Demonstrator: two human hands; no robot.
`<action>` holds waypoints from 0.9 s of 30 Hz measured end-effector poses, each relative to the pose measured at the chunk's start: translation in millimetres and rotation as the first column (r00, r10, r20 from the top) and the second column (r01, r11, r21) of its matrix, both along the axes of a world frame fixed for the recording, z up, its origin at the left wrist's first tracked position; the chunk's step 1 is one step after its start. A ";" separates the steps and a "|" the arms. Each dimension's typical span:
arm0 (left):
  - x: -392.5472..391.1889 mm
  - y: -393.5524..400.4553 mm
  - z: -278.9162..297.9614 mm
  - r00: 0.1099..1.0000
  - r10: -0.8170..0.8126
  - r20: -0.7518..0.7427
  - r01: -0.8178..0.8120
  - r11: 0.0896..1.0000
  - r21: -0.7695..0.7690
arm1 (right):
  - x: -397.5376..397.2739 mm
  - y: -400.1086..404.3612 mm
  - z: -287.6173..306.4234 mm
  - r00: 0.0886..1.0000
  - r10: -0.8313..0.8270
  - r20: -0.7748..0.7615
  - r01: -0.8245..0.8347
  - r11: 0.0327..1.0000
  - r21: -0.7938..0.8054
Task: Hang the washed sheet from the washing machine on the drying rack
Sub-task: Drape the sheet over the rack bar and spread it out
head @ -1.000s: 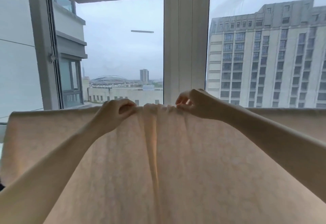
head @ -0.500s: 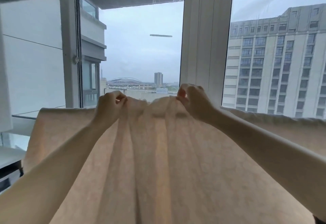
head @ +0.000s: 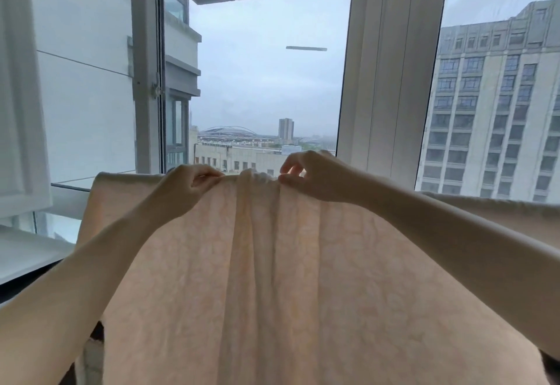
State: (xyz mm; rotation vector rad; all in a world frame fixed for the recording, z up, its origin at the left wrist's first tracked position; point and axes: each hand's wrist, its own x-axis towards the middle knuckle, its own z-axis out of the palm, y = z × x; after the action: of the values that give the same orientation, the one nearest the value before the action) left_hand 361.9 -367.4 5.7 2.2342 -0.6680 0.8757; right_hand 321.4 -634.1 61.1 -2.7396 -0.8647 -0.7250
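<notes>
Both hands pinch the top edge of the pale peach sheet (head: 272, 278), raised in front of the window (head: 266, 87). Left hand (head: 185, 190) has its grip pressed together on the fabric; right hand (head: 315, 178) nips it between thumb and forefinger. Between them the cloth bunches into folds and hangs downward.

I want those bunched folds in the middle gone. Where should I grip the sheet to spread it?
Probably pinch the sheet along its top fold, just outside the gathered pleats, from above, thumb in front. The left hand and right hand flank the bunch there; the ridge is flatter farther out, so sliding apart should smooth it.
</notes>
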 end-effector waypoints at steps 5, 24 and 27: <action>11.3 19.0 2.7 0.996 0.038 0.087 -0.040 0.999 0.029 | 9.8 45.4 -4.7 0.999 0.000 0.034 -0.001 1.000 0.020; 77.7 132.8 46.8 0.986 -0.088 0.143 0.097 0.994 -0.056 | 52.8 210.1 5.4 0.927 -0.222 0.301 0.182 0.971 0.158; 85.8 163.6 31.8 0.993 -0.115 0.034 0.115 0.993 0.000 | 67.2 217.8 -3.5 0.968 -0.215 0.127 0.215 0.976 0.018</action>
State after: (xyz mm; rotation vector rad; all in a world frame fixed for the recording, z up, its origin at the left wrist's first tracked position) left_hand 447.7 -203.9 37.5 2.1600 -0.8023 0.8580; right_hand 388.6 -416.3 57.6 -2.8378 -0.5912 -0.9500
